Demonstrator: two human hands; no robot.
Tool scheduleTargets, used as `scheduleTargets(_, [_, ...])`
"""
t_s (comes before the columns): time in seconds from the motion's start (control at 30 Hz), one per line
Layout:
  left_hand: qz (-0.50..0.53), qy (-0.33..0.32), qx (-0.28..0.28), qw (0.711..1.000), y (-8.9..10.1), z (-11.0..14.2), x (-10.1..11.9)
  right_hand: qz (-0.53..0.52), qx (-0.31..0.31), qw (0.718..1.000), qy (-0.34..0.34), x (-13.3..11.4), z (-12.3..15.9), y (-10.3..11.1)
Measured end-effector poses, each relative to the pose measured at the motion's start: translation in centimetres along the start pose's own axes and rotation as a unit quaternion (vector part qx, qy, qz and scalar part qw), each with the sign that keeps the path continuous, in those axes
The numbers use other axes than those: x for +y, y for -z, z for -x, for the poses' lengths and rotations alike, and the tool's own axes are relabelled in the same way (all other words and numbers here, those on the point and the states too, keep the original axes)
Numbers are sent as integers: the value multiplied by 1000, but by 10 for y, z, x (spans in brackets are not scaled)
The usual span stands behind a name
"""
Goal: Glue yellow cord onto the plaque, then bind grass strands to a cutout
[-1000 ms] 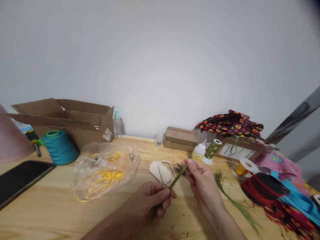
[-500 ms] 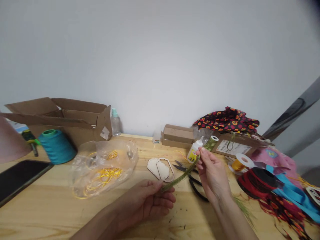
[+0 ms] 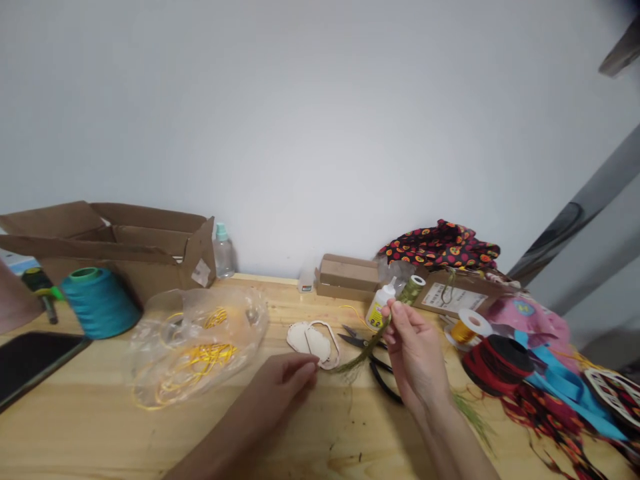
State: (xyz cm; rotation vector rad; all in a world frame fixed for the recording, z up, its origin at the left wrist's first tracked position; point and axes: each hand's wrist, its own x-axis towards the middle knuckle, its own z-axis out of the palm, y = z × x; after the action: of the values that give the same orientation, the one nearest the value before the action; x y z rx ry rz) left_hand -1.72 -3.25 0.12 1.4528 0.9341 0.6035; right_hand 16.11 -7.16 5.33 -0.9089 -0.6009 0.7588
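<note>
A teal thread cone [image 3: 100,305] beside an open cardboard box [image 3: 150,270], near a clear plastic bag [image 3: 235,327] of yellow cord [image 3: 207,357]

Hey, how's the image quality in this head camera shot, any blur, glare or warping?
In the head view, light falls softly on the white wall without hard glare; wide-angle warping stretches the cardboard box at the left; a dark blurred shape fills the top right corner; the right hand looks fairly sharp.

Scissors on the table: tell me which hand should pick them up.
Left, probably. The left hand is empty and close to the scissors. The right hand is slightly closer, but it is pinching the green strand.
</note>
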Motion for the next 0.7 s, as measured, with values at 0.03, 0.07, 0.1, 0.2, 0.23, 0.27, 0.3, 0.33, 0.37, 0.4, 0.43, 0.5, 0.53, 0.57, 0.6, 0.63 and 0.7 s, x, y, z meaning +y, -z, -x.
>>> scheduleTargets(0.03, [-57, -38, 26, 997, 0, 1, 2, 11, -2, 1000, 9, 0, 0, 1])
scheduleTargets(0.07, [-99, -71, 53, 991, 0, 3, 5, 28, -8, 999, 17, 1, 1, 1])
scheduleTargets(0.1, [-123, -96, 77, 985, 0, 5, 8, 52, -16, 998, 24, 2, 3, 0])
scheduleTargets(0.2, [-113, -132, 85, 981, -2, 10, 14, 160, -76, 984, 34, 8, 14, -6])
scheduleTargets(0.23, [-87, -136, 66, 985, -3, 11, 14, 200, -106, 973, 45, 12, 19, -9])
scheduleTargets(0.27, [-51, -142, 40, 988, -6, 12, 13, 239, -136, 959, 66, 16, 23, -11])
scheduleTargets(0.3, [-10, -147, 9, 989, -8, 11, 12, 273, -164, 943, 93, 20, 27, -14])
scheduleTargets(0.33, [29, -147, -21, 988, -10, 11, 10, 299, -183, 929, 123, 24, 31, -16])
scheduleTargets(0.37, [58, -140, -40, 988, -13, 10, 8, 314, -189, 919, 147, 28, 34, -18])
scheduleTargets(0.4, [74, -126, -48, 988, -15, 9, 6, 322, -186, 914, 159, 32, 35, -19])
scheduleTargets(0.43, [79, -108, -49, 990, -16, 8, 4, 324, -178, 916, 154, 35, 36, -19])
scheduleTargets(0.5, [72, -74, -34, 994, -17, 5, 0, 314, -160, 930, 107, 39, 37, -20])
scheduleTargets(0.53, [71, -63, -28, 995, -17, 4, -1, 303, -153, 938, 76, 41, 37, -19])
scheduleTargets(0.57, [77, -56, -31, 995, -16, 4, -1, 290, -148, 945, 45, 42, 36, -19])
scheduleTargets(0.6, [91, -53, -38, 994, -14, 3, -1, 274, -141, 951, 20, 43, 36, -19])
scheduleTargets(0.63, [112, -55, -48, 991, -13, 2, 0, 257, -134, 957, 8, 45, 36, -19])
scheduleTargets(0.7, [169, -66, -69, 981, -12, 3, 4, 230, -132, 964, 19, 47, 35, -18])
